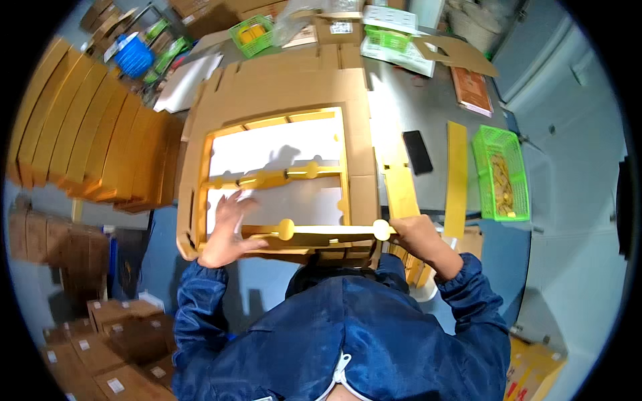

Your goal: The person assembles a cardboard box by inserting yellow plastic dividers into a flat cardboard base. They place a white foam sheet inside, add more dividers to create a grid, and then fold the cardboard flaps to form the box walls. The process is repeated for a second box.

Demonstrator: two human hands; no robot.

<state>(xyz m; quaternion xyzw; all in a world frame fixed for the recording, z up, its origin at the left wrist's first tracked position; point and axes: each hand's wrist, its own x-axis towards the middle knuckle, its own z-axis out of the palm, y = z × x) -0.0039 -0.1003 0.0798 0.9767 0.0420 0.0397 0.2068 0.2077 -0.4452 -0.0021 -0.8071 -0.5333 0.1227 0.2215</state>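
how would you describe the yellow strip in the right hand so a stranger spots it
Find the large brown cardboard, then the yellow frame on it. Along the frame's side nearest the person's body runs a narrow yellow strip bearing two round discs. The frame's crossbar has discs too, but only this strip ends in the right hand.

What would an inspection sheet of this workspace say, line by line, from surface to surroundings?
Surface: grey table with brown cardboard on it.
Job's things: yellow frame lying on the cardboard, white sheet showing inside it; yellow bar with round tabs along its near side.
Clutter: black phone, loose yellow strip and green basket to the right.
Hands: right hand grips the bar's right end; left hand is open near its left end, contact unclear.
Cables: nothing seen.
Surroundings: row of yellowish boxes at left, brown cartons at lower left.
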